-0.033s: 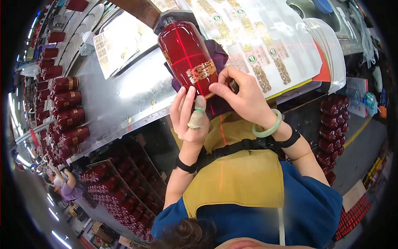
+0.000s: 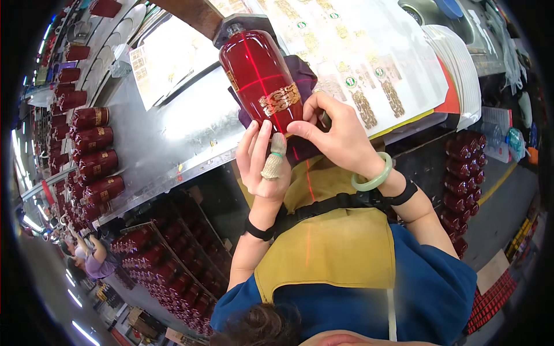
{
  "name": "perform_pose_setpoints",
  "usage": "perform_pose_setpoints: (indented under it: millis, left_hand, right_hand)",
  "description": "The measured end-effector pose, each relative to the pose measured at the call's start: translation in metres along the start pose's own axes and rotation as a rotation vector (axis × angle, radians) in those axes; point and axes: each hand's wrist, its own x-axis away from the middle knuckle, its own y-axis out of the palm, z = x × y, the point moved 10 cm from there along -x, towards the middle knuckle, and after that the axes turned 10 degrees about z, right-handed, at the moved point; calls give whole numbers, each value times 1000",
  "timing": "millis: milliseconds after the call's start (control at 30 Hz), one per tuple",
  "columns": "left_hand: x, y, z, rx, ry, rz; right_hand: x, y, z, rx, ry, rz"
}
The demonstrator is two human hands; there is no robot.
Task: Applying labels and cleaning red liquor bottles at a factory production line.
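A glossy dark-red bottle (image 2: 254, 72) with a gold patterned band lies tilted on a dark cloth (image 2: 302, 72), its neck pointing away from me. Red light lines cross its body. The fingertips of my left hand (image 2: 262, 158) rest along the left side of the bottle's base; a fabric cover with a green band wraps one finger. My right hand (image 2: 337, 130) is at the right side of the base, thumb against the lower edge and fingers curled in. The underside of the base and whatever lies between the right fingertips are hidden.
Sheets of gold and green decals (image 2: 363, 86) lie on the right of the metal table (image 2: 173, 138). Another white sheet (image 2: 173, 63) is at upper left. Several red bottles (image 2: 95, 138) line the left side; more fill racks below. A person (image 2: 95, 262) is at far left.
My right thumb has slid slightly left along the bottle's lower edge. My left hand and the bottle look unmoved.
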Motion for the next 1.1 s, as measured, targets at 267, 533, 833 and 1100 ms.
perform_pose_setpoints:
  millis: [267, 533, 833, 1100]
  left_hand:
    - [1, 1, 2, -30, -3, 19]
    - [5, 2, -5, -15, -72, 38]
    - [2, 5, 9, -81, 66, -18]
    - [24, 17, 4, -190, -115, 88]
  right_hand:
    - [1, 1, -4, 47, -29, -34]
    - [-1, 0, 5, 11, 36, -71]
    - [-2, -6, 4, -96, -17, -78]
    - [2, -36, 12, -245, 39, 13]
